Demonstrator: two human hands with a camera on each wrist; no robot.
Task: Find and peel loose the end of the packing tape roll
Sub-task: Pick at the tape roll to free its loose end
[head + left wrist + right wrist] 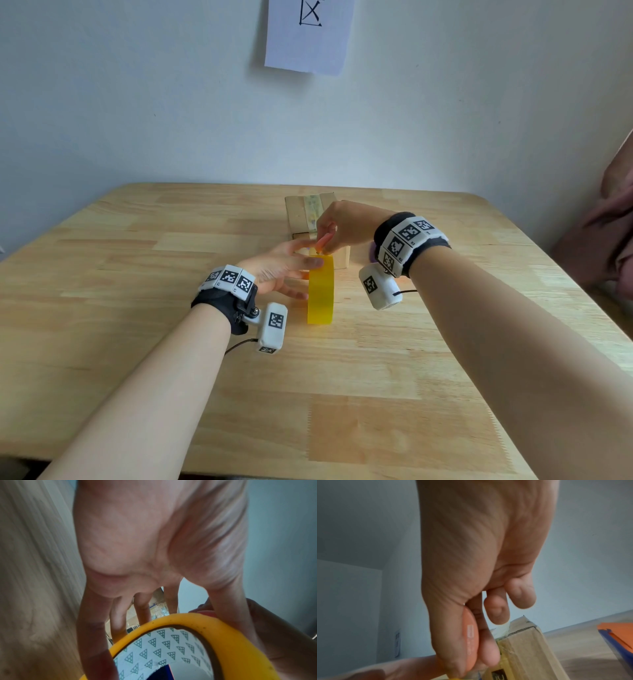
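A yellow packing tape roll (321, 294) stands on edge in the middle of the wooden table (137, 281). My left hand (287, 267) grips it from the left, thumb on the top rim and fingers along the left side. The left wrist view shows the roll's yellow rim (223, 635) and its patterned white core. My right hand (342, 226) hovers over the top of the roll and pinches a small orange tool (323, 241) between thumb and fingers. The orange tool (471, 635) points down at the roll's top edge. No loose tape end is visible.
A taped cardboard box (308, 212) sits just behind the roll, close to my right hand. An orange and blue object (618, 635) lies on the table to the right. A person's arm (613, 233) is at the right edge. A paper sheet (308, 34) hangs on the wall.
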